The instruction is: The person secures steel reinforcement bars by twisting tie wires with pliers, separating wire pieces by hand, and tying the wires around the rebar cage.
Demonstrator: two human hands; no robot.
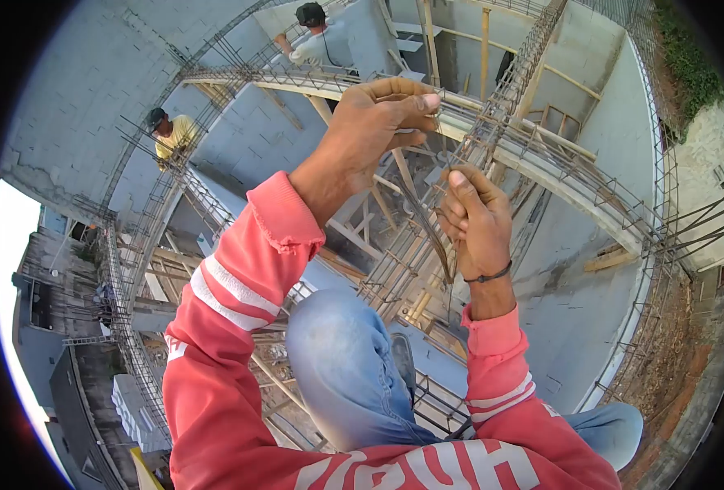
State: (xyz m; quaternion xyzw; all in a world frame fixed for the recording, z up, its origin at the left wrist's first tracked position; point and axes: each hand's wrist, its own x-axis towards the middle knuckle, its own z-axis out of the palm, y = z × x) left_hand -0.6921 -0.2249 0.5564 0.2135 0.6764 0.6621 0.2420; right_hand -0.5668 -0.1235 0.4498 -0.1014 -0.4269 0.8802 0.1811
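My view is head-on-down, wide and bent at the rim. Left hand (374,122) raised, thumb and fingers drawn close; can't tell if they grip. Right hand (478,220) lower, thumb pinched to forefinger on a thin wire (444,140) that rises toward the left. A dark wire bundle (429,233) slants between the hands, its lower end beside the right wrist; I can't tell which fingers carry it.

Below: a long rebar cage (505,114) runs under the right hand, meeting a concrete beam (534,167) with bars along its top edge. Jeans knee (337,359) and left sleeve (231,286) cover much of the lower framework. Timber pole (485,53) upright near the top. Grey block wall (574,286) to the right. Two others well apart: person in yellow (176,139) beside a cage at left, person in a pale shirt (317,47) by the far wall.
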